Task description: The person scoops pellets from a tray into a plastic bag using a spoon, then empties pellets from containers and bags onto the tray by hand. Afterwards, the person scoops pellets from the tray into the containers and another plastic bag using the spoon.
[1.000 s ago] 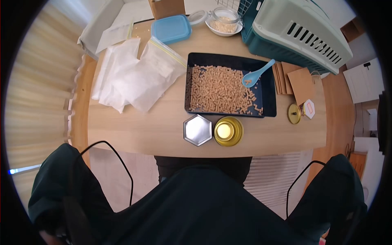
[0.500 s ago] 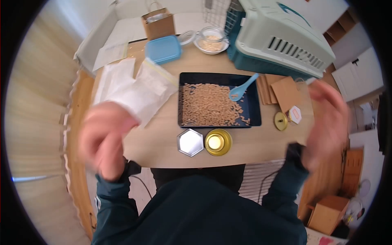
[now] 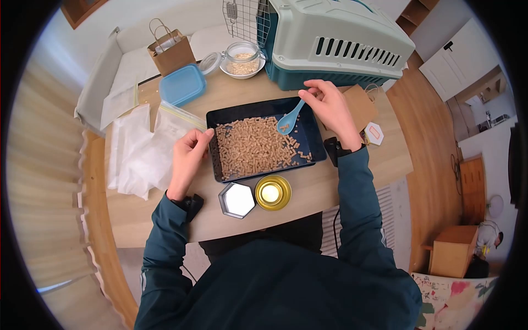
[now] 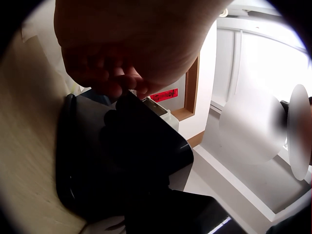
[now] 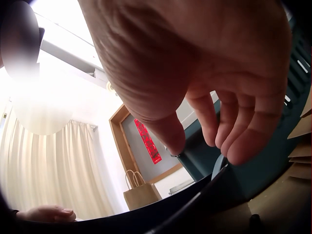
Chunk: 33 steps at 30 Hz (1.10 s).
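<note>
A dark blue litter tray holds a layer of tan wood pellets. My left hand pinches the tray's left rim with its fingertips, which the left wrist view shows curled at the edge. A light blue spoon leans in the tray, bowl down, with a few pellets in it. Over the end of its handle hovers my right hand. In the right wrist view a gap separates the right thumb from the fingers. In front of the tray stand a gold tin and a hexagonal silver tin.
A pet carrier stands behind the tray. At the back are a glass jar in a bowl, a blue-lidded box and a paper bag. Plastic bags lie left, brown cardboard right.
Both hands came up from out of view beside the body and reached in over the table. The left is now at the tray's rim, the right above the spoon's handle. The head view has shifted.
</note>
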Available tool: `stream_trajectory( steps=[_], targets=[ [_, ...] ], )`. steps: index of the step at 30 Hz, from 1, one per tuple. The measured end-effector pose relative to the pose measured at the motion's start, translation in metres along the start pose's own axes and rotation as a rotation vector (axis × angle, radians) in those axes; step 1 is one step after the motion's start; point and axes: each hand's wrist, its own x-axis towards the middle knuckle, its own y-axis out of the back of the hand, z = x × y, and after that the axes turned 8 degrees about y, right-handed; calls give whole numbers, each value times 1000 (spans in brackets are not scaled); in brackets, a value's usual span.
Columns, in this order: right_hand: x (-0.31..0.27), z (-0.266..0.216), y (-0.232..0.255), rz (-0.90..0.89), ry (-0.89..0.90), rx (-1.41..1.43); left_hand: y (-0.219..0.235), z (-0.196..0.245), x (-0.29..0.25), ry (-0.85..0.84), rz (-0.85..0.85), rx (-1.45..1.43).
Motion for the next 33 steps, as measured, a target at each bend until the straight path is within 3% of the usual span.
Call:
stream_trajectory(
  steps=[4, 6, 10, 12, 15, 18, 24, 27, 33],
  targets=[
    [1, 12, -6, 20, 62, -97, -2, -12, 3, 45, -38, -84],
    [2, 21, -9, -81, 42, -82, -3, -20, 6, 70, -49, -165],
    [1, 30, -18, -59, -35, 37, -3, -30, 8, 101, -83, -235],
    [-2, 15, -15, -77, -53, 49, -1, -28, 8, 87, -71, -229],
    [-10, -24, -4, 42, -41, 30, -1, -26, 7, 95, -105, -189],
    [-23, -54, 3, -39, -64, 122, -1, -28, 7, 119, -105, -191],
    [-50, -69, 3, -76, -53, 64, -3, -27, 7, 96, -90, -198],
    [-60, -68, -12, 6, -69, 167, -2, -32, 7, -16, -49, -24],
    [-77, -70, -33, 107, -13, 107, -5, -39, 10, -18, 4, -80]
  ],
)
